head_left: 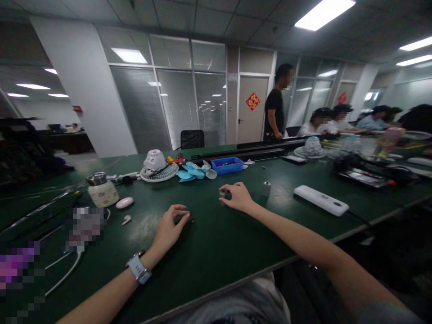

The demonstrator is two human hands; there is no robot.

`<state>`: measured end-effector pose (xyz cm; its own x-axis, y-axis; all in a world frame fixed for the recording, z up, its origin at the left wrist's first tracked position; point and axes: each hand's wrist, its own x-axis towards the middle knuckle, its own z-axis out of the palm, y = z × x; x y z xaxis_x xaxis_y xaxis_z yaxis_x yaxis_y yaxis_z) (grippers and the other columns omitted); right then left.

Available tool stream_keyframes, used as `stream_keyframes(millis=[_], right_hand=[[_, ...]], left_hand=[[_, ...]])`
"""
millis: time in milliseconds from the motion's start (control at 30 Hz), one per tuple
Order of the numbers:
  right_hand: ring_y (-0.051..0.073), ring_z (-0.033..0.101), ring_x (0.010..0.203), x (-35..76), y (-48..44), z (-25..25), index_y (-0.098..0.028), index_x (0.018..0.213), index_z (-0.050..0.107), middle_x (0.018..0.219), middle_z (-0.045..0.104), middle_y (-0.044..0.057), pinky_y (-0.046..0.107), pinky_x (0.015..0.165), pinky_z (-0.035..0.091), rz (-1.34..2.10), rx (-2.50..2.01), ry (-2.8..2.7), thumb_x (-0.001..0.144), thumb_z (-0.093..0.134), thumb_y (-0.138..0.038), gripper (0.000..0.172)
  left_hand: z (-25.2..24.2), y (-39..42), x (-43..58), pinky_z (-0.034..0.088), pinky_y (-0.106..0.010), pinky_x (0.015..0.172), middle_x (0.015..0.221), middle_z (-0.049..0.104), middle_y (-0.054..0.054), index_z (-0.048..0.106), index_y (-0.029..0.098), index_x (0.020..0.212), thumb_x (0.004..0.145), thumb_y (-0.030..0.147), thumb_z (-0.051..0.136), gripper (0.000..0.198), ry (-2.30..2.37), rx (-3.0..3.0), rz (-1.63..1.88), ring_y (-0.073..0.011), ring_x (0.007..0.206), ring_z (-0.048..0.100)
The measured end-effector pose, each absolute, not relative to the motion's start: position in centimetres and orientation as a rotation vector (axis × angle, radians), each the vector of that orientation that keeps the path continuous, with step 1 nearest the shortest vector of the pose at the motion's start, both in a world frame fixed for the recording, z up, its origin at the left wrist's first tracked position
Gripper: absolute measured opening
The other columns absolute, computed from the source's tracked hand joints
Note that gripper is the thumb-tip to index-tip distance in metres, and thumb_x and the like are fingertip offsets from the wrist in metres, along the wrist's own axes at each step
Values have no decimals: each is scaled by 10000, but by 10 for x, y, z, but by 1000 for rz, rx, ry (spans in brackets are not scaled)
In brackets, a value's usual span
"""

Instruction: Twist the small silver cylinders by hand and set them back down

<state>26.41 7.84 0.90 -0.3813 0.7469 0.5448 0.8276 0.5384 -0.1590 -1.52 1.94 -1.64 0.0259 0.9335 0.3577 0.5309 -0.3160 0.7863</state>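
My right hand (239, 197) pinches a small round metal part (223, 192) between thumb and fingertips, just above the green table (216, 243). What kind of part it is, I cannot make out. Right of that hand a small silver metal cylinder (266, 188) stands upright on the table. My left hand (170, 228), with a grey-strapped watch (139, 268) on the wrist, is close to the tabletop. Its fingers curve with a gap between thumb and forefinger. A tiny dark piece (192, 221) lies by the left thumb tip.
Behind my hands are blue fan blades (194, 171), a blue tray (227, 165) and a white fan part (158, 168). At left stand a flask (102, 191) and a pink case (124, 203); a white power strip (320, 200) lies right. A person (276, 105) stands beyond the table.
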Motion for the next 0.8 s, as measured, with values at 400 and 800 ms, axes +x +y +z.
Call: stream_keyframes(millis=[400, 800], right_hand=[[265, 624, 972, 351, 126, 14, -178, 1100, 612, 961, 716, 107, 431, 978, 203, -518, -2064, -1811, 858, 568, -379, 318], [221, 441, 1329, 220, 55, 1, -210, 1360, 514, 1445, 479, 102, 407, 1046, 368, -229, -886, -2494, 952, 468, -402, 454]], left_hand=[[-14, 20, -19, 499, -402, 813, 732, 648, -4, 554, 228, 962, 683, 283, 542, 284, 1614, 1980, 1340, -238, 802, 646], [-14, 21, -19, 481, -390, 779, 712, 604, 13, 504, 218, 981, 737, 471, 595, 363, 1610, 1904, 1437, -219, 736, 616]])
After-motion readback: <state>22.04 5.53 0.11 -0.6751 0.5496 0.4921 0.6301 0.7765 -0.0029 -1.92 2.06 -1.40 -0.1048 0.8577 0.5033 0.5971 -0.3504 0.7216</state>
